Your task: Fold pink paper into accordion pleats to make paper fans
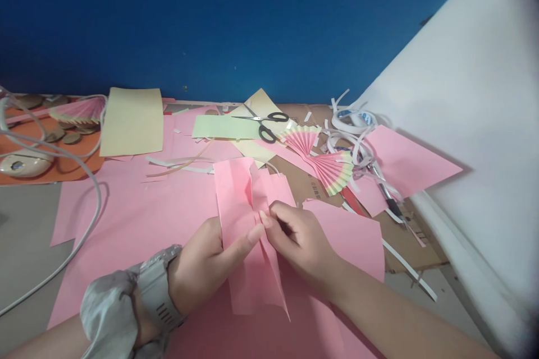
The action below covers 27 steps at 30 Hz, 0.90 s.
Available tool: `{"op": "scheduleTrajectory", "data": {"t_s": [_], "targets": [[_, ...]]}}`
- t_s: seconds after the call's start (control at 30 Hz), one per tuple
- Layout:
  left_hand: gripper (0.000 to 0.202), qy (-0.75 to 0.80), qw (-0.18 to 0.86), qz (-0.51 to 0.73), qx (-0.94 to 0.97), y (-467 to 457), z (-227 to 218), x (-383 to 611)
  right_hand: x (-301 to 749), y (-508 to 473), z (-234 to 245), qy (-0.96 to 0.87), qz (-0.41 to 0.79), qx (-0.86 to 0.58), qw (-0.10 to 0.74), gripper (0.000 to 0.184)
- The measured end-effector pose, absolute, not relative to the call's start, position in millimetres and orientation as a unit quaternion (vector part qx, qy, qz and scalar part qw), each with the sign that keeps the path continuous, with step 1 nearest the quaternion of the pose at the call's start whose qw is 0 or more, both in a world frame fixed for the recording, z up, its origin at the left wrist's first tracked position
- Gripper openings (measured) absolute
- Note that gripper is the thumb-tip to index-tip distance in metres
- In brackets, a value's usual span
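Note:
Between my hands is a pink sheet of paper [238, 196], partly folded into upright pleats near its right side. My left hand [210, 258] grips its left part, the thumb pressed on the front and the other fingers hidden behind. My right hand [301, 241] pinches the pleated edge between thumb and forefinger, close to the left thumb's tip. Under the hands lie larger pink sheets [138, 219]. Beyond them, two pleated pink paper fans [315, 160] with pale green edges lie joined at their narrow ends.
Black-handled scissors [267, 126] rest on a green paper strip [223, 127] and a yellow sheet [261, 102]. A yellow-green sheet [132, 123], a white mouse [26, 162] and a cable [95, 202] are at left. Curled white strips [356, 148] and a pen [385, 190] lie right, before a white panel [484, 95].

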State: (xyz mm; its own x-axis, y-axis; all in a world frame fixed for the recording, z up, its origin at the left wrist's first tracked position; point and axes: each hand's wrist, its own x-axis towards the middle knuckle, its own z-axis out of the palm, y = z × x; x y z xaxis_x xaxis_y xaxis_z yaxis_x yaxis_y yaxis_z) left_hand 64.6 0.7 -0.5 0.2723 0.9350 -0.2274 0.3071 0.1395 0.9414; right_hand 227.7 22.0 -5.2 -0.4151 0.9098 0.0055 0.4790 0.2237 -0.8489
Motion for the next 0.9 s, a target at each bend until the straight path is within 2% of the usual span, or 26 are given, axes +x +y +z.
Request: {"op": "scheduleTrajectory", "data": {"t_s": [0.13, 0.5, 0.9], "targets": [[0.031, 0.51, 0.547, 0.257, 0.612, 3.8, 1.7, 65.0, 226.3, 20.7, -4.4, -0.733, 0.4, -0.481, 0.269, 0.035], [0.03, 0.499, 0.574, 0.322, 0.564, 1.1, -3.1, 67.4, 225.4, 17.2, -3.3, -0.743, 0.391, -0.475, 0.263, 0.034], [0.032, 0.524, 0.569, 0.344, 0.533, -5.3, -9.5, 60.6, 227.0, 24.3, 0.3, -0.725, 0.481, -0.419, 0.261, 0.033]]}}
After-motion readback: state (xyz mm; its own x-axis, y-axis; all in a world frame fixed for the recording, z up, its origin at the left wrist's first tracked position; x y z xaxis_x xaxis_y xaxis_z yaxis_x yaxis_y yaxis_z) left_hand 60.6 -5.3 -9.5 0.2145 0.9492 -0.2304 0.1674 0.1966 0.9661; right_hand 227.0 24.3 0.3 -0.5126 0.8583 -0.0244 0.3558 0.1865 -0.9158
